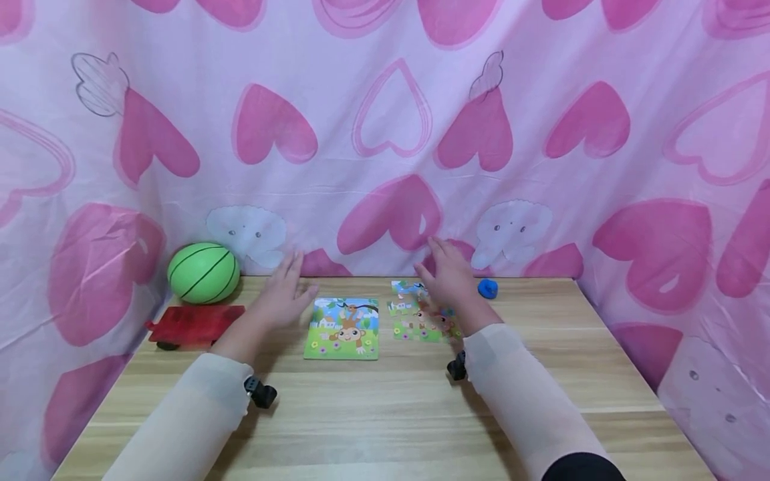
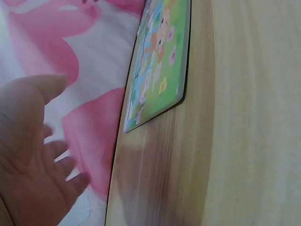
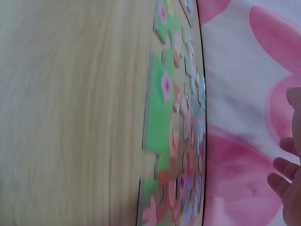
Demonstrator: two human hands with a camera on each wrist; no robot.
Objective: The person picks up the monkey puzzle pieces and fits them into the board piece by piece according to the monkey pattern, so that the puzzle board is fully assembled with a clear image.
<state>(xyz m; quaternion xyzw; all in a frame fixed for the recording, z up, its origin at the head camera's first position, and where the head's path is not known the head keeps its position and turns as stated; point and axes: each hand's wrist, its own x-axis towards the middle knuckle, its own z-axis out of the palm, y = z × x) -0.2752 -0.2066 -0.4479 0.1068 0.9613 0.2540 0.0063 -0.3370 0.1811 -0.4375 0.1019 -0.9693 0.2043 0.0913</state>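
Between the two hands lies a square picture board [image 1: 341, 347] showing a cartoon monkey, flowers and a branch. To its right, loose jigsaw pieces [image 1: 409, 331] lie spread flat with small gaps between them, some hidden under the right arm. My left hand [image 1: 278, 297] is raised over the table left of the board, fingers extended, holding nothing. My right hand [image 1: 450, 277] hovers above the jigsaw pieces, also with fingers extended and nothing held. In the right wrist view, that hand [image 3: 288, 169] shows only at the right edge, apart from the jigsaw pieces [image 3: 160, 108].
A green ball [image 1: 203, 272] with black lines sits at the back left. In front of it stands a red toy vehicle [image 1: 195, 324], close to the left forearm. A small blue object [image 1: 488, 288] lies at the back right. Heart-patterned cloth [image 1: 385, 167] hangs behind the wooden table [image 1: 361, 427].
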